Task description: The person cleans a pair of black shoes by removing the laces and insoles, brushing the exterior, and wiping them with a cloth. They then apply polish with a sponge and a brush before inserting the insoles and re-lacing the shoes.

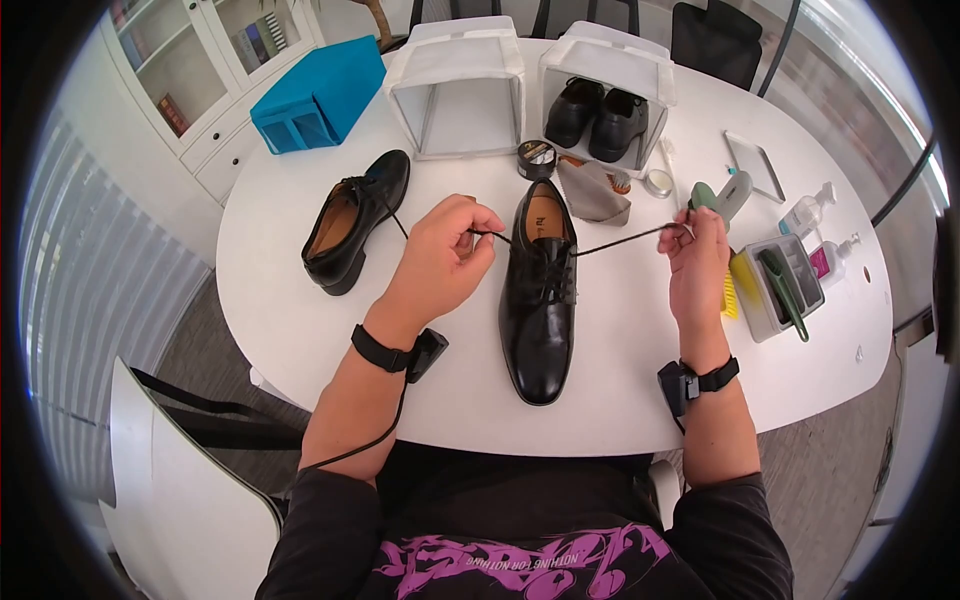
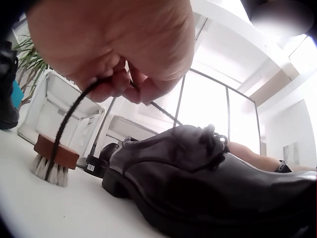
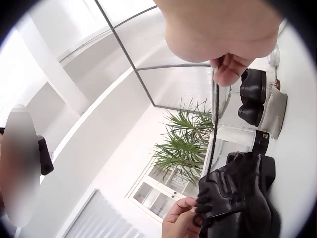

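Observation:
A black leather dress shoe (image 1: 538,345) stands in the middle of the table, its toe toward the person. My left hand (image 1: 440,262), left of the shoe's opening, pinches one end of its black shoelace (image 2: 64,119), and a loose tail hangs below the fingers. Out to the right, my right hand (image 1: 697,265) pinches the other end, and that lace (image 1: 625,243) runs taut from the shoe's eyelets. The matching shoe (image 1: 345,235) stands to the left. A wooden brush (image 2: 56,153) with pale bristles sits below the left hand in the left wrist view.
Two white boxes (image 1: 455,145) stand at the back, one with black shoes (image 1: 592,120) in it. A polish tin (image 1: 537,159), a grey cloth (image 1: 597,195) and a blue box (image 1: 320,95) lie nearby. Right are a caddy (image 1: 765,320) and pump bottles (image 1: 808,212).

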### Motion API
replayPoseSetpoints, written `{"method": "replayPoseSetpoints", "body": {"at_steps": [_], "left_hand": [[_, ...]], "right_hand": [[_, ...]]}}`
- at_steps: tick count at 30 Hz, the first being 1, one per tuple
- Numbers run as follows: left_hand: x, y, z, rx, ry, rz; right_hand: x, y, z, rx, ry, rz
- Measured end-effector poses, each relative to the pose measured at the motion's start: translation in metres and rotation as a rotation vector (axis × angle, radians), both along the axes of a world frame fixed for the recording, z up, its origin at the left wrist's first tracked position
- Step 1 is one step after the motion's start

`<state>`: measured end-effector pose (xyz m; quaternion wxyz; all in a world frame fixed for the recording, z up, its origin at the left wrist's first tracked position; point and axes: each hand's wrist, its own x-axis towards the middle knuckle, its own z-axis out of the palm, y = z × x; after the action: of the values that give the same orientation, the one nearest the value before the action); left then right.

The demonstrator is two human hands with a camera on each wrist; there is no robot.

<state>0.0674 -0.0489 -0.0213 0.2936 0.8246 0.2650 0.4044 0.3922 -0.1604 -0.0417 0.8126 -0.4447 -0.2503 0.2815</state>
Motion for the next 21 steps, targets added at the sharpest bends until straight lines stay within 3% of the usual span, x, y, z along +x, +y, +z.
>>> {"method": "replayPoseSetpoints", "body": {"at_steps": [2,3,5,7,9,11,21], "left_hand": [[0.003,-0.002,0.000,0.005,-0.010,-0.017],[0.005,-0.005,0.002,0.005,-0.011,-0.017],[0.007,-0.012,0.008,0.198,-0.012,0.031],[0.003,-0.012,0.008,0.194,0.022,-0.029],[0.001,-0.012,0.010,0.193,0.056,-0.090],[0.000,-0.012,0.010,0.161,0.090,-0.296],[0.007,-0.013,0.001,0.152,0.107,-0.325]], "right_hand": [[-0.007,-0.004,0.004,-0.155,-0.248,-0.024],[-0.013,-0.006,0.002,-0.156,-0.249,-0.025],[-0.031,-0.008,0.002,-0.090,-0.874,-0.234],[-0.030,-0.013,0.003,-0.060,-0.923,-0.127],[-0.032,-0.020,0.006,0.093,-1.153,0.316],[-0.050,-0.026,0.010,0.070,-1.134,0.366],[-0.055,-0.025,0.002,0.003,-1.125,0.440]]}}
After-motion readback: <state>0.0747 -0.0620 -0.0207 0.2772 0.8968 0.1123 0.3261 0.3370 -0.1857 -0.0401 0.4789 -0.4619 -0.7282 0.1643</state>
